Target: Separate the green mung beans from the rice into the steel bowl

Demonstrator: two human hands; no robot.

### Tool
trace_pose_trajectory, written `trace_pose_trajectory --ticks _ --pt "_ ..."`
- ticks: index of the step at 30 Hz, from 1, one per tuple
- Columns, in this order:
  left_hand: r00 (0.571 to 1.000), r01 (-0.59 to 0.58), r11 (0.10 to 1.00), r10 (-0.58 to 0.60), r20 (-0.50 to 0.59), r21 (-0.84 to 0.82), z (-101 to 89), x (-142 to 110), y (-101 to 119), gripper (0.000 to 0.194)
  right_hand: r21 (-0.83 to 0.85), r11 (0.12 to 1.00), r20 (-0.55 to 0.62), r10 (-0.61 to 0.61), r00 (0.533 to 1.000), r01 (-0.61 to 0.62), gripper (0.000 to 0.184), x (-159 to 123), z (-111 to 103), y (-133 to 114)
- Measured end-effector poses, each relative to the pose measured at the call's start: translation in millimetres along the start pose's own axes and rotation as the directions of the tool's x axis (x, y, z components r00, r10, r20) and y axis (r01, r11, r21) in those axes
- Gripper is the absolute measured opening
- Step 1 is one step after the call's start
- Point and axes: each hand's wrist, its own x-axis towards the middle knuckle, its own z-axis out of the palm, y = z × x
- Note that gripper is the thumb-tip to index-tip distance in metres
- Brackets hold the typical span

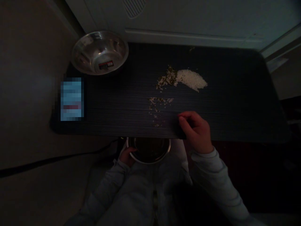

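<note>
My left hand (127, 156) grips the rim of a metal bowl (150, 162) below the table's front edge. The bowl's inside is too dark to make out. Over the front of the table, my right hand (197, 133) is closed, with thumb and forefinger pinched together; whatever they hold, if anything, is hidden. Beyond it lies a heap of white rice (192, 79). Touching the heap's left side is a smaller pile of dark greenish grains mixed with rice (171, 76). Loose grains (160, 100) trail from there toward the front edge, left of my right hand.
A large steel basin (101, 40) with a label inside stands at the table's back left corner. Near the left edge lies a lit phone-like screen (71, 99), blurred out. The dark table (240, 94) backs onto a pale panel (188, 22). A dark strap (58, 158) runs below left.
</note>
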Motion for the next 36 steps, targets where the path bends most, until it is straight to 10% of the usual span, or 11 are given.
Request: trace_pose_trajectory --ticks 36 --pt "1.000 -0.010 1.000 0.010 0.029 -0.012 -0.2 -0.2 -0.2 0.037 0.078 0.996 0.079 -0.052 0.996 0.046 0.009 -2.4 -0.1 -0.8"
